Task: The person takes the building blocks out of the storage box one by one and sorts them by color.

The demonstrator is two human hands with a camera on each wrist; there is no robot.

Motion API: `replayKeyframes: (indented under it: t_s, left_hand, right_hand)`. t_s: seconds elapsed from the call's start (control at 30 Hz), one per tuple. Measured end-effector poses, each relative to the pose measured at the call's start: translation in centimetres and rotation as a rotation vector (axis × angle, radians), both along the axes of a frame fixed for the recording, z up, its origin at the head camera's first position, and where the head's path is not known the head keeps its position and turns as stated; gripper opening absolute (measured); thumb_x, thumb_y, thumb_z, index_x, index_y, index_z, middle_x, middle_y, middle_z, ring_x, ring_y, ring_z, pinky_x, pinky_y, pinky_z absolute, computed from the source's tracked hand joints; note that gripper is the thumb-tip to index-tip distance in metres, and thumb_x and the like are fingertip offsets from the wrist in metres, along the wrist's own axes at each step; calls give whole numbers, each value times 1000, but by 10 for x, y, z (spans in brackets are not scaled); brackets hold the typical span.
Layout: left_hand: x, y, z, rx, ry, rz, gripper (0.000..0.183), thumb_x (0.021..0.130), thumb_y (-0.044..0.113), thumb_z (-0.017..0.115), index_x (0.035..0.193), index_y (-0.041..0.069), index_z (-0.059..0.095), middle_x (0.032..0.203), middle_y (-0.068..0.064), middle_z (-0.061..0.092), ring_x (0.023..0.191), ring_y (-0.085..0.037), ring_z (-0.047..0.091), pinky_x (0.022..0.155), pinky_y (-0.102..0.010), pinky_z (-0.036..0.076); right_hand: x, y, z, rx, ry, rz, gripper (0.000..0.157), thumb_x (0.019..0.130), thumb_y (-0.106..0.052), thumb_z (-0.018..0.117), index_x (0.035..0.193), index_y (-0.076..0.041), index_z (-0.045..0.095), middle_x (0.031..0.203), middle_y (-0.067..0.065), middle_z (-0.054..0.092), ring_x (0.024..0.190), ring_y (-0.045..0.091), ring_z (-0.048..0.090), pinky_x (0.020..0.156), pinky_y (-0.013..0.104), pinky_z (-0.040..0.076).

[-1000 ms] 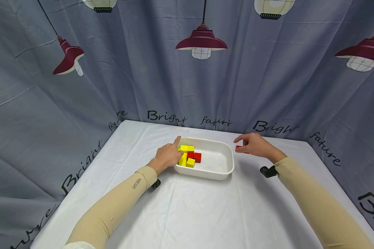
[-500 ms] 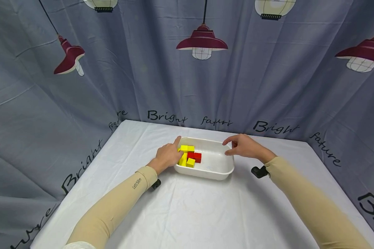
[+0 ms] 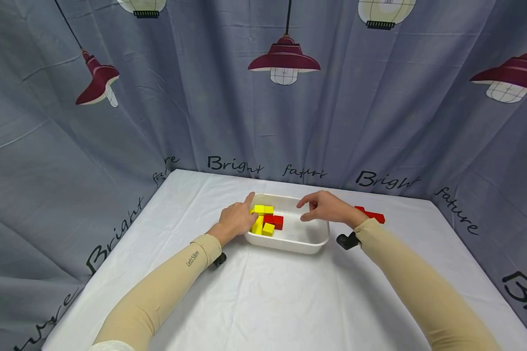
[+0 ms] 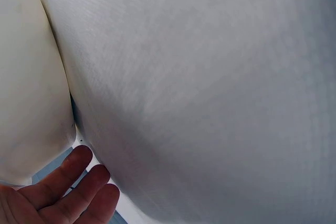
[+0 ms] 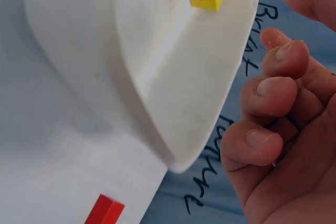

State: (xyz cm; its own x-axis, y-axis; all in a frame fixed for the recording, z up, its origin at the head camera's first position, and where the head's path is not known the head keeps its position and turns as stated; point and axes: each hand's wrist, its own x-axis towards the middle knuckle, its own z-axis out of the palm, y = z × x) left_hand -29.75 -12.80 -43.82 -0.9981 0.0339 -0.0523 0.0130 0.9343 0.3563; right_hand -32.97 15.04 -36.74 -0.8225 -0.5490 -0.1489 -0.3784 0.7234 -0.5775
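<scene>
A white rectangular tray [image 3: 305,246] holds several yellow blocks [image 3: 268,229] and red blocks [image 3: 278,222] bunched at its left end. My left hand [image 3: 237,219] grips the tray's left rim, thumb over the inside and index finger along the edge. Below, in the left wrist view, its other fingers [image 4: 73,187] lie beside the tray's outer wall. My right hand [image 3: 329,207] hovers over the tray's right end, thumb and index finger apart with nothing between them. In the right wrist view, its remaining fingers [image 5: 268,95] are bent.
Red pieces [image 3: 374,215] lie on the white-covered table [image 3: 290,297] to the right of the tray, partly hidden behind my right wrist. A grey-blue curtain [image 3: 228,107] printed with lamps and lettering stands behind the table and at both sides.
My right hand has moved left from the red piece beside the tray to above the tray's right end, uncovering red pieces on the table. The left hand and tray stay put.
</scene>
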Motion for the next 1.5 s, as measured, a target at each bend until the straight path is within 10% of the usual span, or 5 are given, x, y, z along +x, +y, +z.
replayKeyframes:
  t_s: [1.5]
  left_hand:
    - [-1, 0, -1, -11, -1, 6, 71, 100, 40, 49, 163, 25, 18, 120, -12, 69, 89, -24, 61, 85, -44, 54]
  right_hand:
    - [-36, -56, -38, 118, -136, 51, 28, 81, -26, 83, 107, -19, 75, 81, 5, 60, 83, 21, 53, 72, 31, 40]
